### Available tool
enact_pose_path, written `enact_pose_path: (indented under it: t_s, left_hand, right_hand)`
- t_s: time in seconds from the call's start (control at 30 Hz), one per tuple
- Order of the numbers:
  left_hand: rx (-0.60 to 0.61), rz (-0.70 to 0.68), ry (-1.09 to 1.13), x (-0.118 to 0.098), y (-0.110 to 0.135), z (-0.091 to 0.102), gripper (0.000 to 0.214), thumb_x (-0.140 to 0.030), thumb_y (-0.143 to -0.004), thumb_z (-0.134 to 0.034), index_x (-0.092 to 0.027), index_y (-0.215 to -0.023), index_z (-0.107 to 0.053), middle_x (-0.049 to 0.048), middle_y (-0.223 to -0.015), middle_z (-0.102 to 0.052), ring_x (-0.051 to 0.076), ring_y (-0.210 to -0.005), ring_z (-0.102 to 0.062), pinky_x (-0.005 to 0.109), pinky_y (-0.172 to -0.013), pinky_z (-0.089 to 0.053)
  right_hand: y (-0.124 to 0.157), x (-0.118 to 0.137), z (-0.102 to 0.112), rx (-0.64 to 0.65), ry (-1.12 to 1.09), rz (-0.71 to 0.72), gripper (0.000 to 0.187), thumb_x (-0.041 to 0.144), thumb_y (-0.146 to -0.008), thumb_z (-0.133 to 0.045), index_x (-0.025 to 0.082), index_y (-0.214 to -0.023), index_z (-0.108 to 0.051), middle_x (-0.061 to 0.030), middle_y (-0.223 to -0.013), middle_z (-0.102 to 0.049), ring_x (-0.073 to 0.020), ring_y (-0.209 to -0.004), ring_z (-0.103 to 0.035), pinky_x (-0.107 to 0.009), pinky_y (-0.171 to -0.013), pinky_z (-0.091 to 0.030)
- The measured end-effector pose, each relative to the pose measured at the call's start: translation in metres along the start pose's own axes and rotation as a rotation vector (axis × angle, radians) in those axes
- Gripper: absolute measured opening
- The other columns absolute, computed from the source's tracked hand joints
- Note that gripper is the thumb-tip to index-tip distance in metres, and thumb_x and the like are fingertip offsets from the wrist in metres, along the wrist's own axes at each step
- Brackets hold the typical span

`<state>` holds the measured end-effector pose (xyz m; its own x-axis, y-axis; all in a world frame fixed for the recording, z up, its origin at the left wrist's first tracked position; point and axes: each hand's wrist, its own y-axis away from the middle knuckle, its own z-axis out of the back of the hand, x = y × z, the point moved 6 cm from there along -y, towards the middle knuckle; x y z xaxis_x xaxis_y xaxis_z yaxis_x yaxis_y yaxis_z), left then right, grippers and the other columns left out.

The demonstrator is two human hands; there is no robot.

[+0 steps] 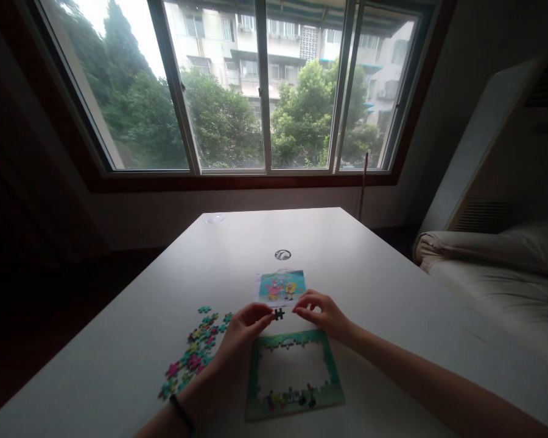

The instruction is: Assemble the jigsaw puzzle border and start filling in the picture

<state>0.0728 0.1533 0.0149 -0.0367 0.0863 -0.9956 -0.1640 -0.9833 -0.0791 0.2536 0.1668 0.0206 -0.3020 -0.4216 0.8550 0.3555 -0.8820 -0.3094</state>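
Note:
My left hand [249, 322] is closed in a pinch on a small dark puzzle piece [279, 314], held above the white table. Just to the right, my right hand [319, 309] is curled with thumb and forefinger together. Nothing shows in its fingertips, which are apart from the piece. Below both hands lies a green puzzle frame [296, 409], with pieces fitted along its inner edges and a bare white middle. Beyond the hands is a picture card [282, 286] with a pink and a yellow cartoon figure on blue.
Loose puzzle pieces [194, 353] in several colours are heaped left of the frame, partly behind my left forearm. A round dark-and-white mark [282, 255] and a clear plastic item [214, 219] are farther up the table [369, 274]. A pale sofa [493, 274] stands at right.

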Motion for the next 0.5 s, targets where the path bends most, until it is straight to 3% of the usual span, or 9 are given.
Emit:
enact_pose_path:
  t_s: [0.17,0.5]
  left_hand:
    - [0.037,0.011,-0.047,0.004,0.0,-0.001,0.022,-0.035,-0.065,-0.071,-0.016,-0.074,-0.066,0.0044,-0.076,-0.068,0.019,-0.072,-0.061,0.026,-0.066,-0.046]
    - [0.047,-0.01,-0.094,0.02,-0.003,-0.002,0.026,-0.037,-0.064,-0.072,-0.015,-0.076,-0.065,0.0038,-0.075,-0.068,0.018,-0.071,-0.061,0.025,-0.064,-0.046]
  right_hand:
    - [-0.002,-0.016,-0.012,0.002,-0.088,-0.041,0.026,0.041,-0.072,-0.065,0.015,-0.073,-0.07,-0.0025,-0.074,-0.057,-0.0094,-0.059,-0.046,-0.022,-0.053,-0.036]
    - [0.002,-0.007,-0.013,0.045,-0.083,-0.037,0.03,0.045,-0.068,-0.068,0.014,-0.069,-0.07,-0.0015,-0.068,-0.054,-0.0092,-0.058,-0.045,-0.021,-0.051,-0.034]
